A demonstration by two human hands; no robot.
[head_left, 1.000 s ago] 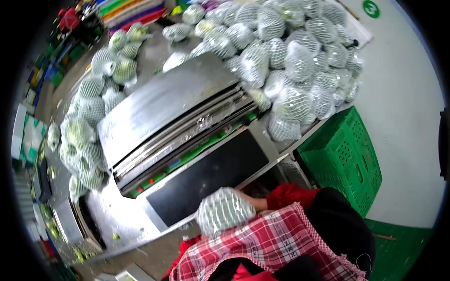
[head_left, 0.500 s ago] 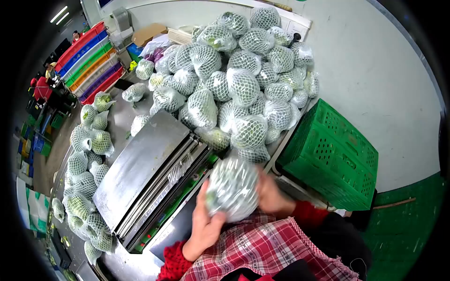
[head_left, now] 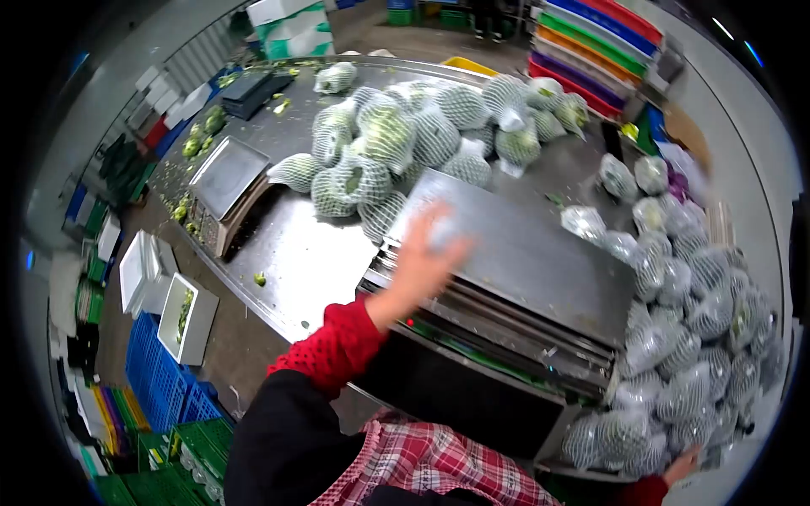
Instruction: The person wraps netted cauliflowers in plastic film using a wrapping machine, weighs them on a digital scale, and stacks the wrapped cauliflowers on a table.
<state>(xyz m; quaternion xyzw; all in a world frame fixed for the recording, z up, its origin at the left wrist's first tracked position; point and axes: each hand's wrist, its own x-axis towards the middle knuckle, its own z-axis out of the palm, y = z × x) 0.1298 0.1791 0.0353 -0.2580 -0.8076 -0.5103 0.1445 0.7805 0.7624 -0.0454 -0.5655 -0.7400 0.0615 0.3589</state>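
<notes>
My left hand [head_left: 426, 261] is over the metal top of the wrapping machine [head_left: 523, 257], fingers spread and blurred by motion, with nothing visible in it. At the lower right, my right hand [head_left: 682, 464] is beside the pile of film-wrapped, net-sleeved vegetable heads [head_left: 683, 392]; only part of it shows, and its grip is unclear. Beyond the machine lies a heap of pale green vegetable heads in white foam nets [head_left: 388, 139], without shiny film.
A tilted metal stand [head_left: 229, 177] sits on the steel table [head_left: 287, 253], with green scraps around it. Stacked coloured crates [head_left: 591, 51] rise at the back. A white foam box [head_left: 187, 320], blue crate [head_left: 156, 371] and green crates [head_left: 202, 447] stand left.
The view has swung left. My hands, earlier together around a shiny wrapped head, are now apart: the left over the machine, the right at the wrapped pile.
</notes>
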